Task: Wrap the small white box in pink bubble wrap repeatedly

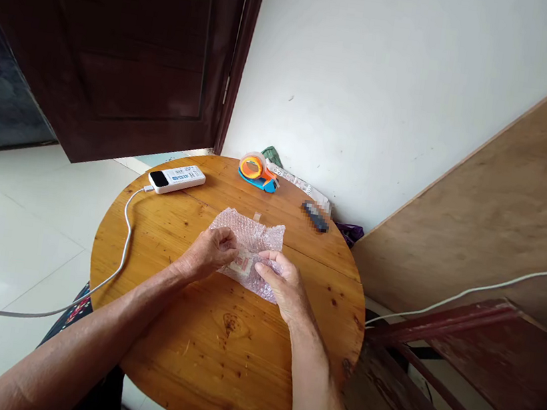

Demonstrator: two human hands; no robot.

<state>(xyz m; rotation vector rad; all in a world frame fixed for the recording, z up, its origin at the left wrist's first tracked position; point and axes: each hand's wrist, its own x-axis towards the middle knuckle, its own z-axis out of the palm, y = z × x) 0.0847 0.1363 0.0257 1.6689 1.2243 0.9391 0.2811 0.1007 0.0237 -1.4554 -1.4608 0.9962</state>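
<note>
A sheet of pinkish, clear bubble wrap (269, 237) lies partly folded on the round wooden table. Under or within its near part shows a small pale item with red markings (240, 265), its kind unclear through the plastic. My left hand (214, 251) is closed in a pinch on the wrap at its left side, fingers curled. On the right side, my right hand (283, 282) holds the wrap between thumb and fingers, the fingertips partly hidden by the plastic.
An orange and blue tape dispenser (258, 171) stands at the table's back edge. Beside it lie a printed paper strip (301, 185) and a dark, blurred object (315, 216). A white device (177, 179) with a white cable (119, 265) sits at the left on the wooden table (182, 361).
</note>
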